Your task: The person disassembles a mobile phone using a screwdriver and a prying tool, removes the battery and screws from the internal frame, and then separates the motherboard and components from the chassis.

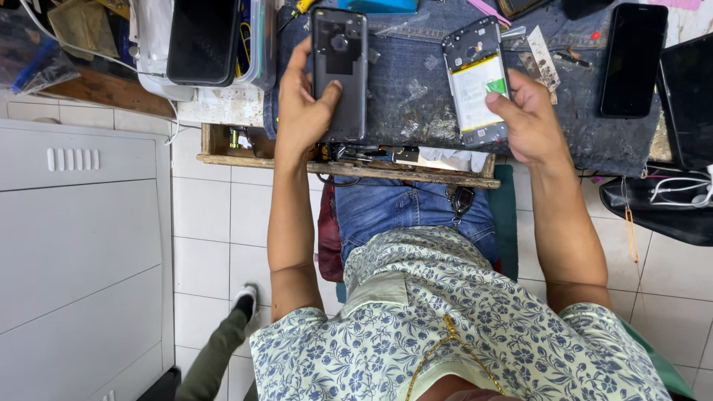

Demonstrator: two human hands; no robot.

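My left hand (304,104) grips a dark grey phone back cover (340,70), thumb pressed on its inner face, held just above the denim-covered workbench (416,89). My right hand (527,119) holds an opened phone body (475,78) by its lower right edge; its white and green battery faces up, and my thumb rests on the battery's side. The two parts are about a hand's width apart.
Black phones lie at the right (633,59) and far right (687,96), and another on a white box at the left (202,41). An open wooden drawer (349,167) with small parts sits below the bench. Another person's leg and shoe (241,308) are on the tiled floor.
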